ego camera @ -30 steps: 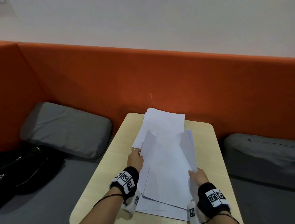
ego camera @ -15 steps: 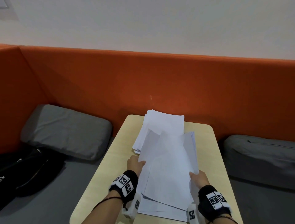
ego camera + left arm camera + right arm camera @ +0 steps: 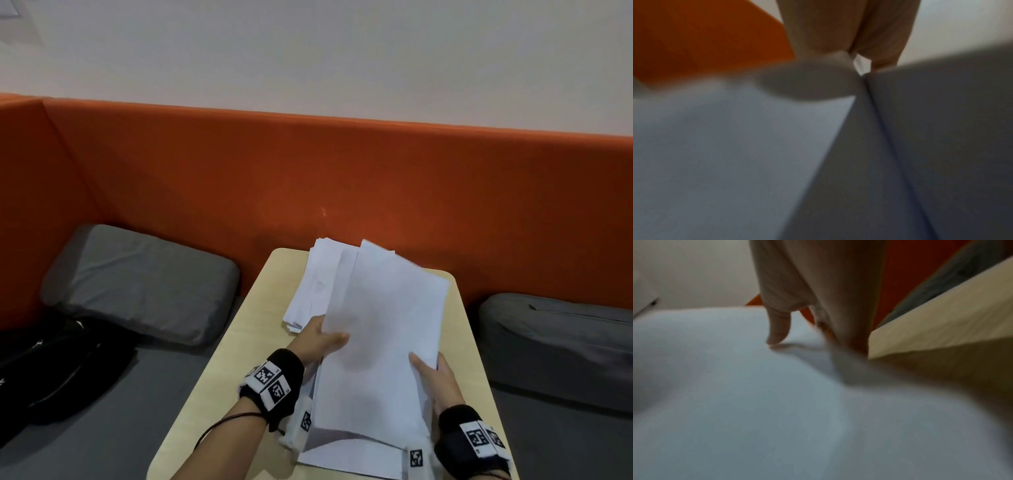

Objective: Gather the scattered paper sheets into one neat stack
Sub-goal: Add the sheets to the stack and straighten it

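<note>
Several white paper sheets (image 3: 387,329) are held tilted above the wooden table (image 3: 239,346); the left hand (image 3: 320,339) pinches their left edge, the right hand (image 3: 436,380) clamps the right edge, thumb on top; more loose sheets (image 3: 318,274) lie beneath and beyond, before the orange backrest (image 3: 308,178).

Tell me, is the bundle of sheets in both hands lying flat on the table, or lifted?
Lifted and tilted: the bundle is gripped by the left hand and right hand above other sheets.
</note>
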Action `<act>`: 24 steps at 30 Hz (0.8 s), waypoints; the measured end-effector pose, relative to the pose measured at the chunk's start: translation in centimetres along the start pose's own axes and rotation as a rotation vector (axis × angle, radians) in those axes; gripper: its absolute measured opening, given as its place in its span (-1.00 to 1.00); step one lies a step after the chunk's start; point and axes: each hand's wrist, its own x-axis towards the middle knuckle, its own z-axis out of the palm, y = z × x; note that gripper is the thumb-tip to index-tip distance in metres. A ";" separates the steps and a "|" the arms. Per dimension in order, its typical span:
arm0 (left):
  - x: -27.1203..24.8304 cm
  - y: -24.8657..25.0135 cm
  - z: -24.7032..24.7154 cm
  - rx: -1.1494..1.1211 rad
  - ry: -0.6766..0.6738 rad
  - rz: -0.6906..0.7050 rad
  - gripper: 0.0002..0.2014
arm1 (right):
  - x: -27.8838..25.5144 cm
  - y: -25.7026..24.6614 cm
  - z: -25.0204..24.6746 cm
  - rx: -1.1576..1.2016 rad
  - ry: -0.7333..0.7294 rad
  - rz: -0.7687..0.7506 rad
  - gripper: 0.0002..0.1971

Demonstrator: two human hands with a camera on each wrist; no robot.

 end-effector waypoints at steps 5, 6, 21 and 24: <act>0.0 2.7 0.3 0.169 0.069 0.108 -0.75 | -1.0 -3.8 0.0 0.077 -0.134 -0.176 -0.42; 0.1 3.1 0.4 0.177 0.094 0.145 -0.74 | -1.2 -4.9 0.2 0.042 -0.107 -0.258 -0.55; -1.8 7.6 0.8 0.035 0.265 0.445 -0.82 | -4.8 -10.9 2.5 -0.075 -0.072 -0.492 -0.90; -1.2 5.8 0.7 0.074 0.291 0.343 -0.88 | -3.9 -9.0 2.5 -0.157 -0.089 -0.373 -0.97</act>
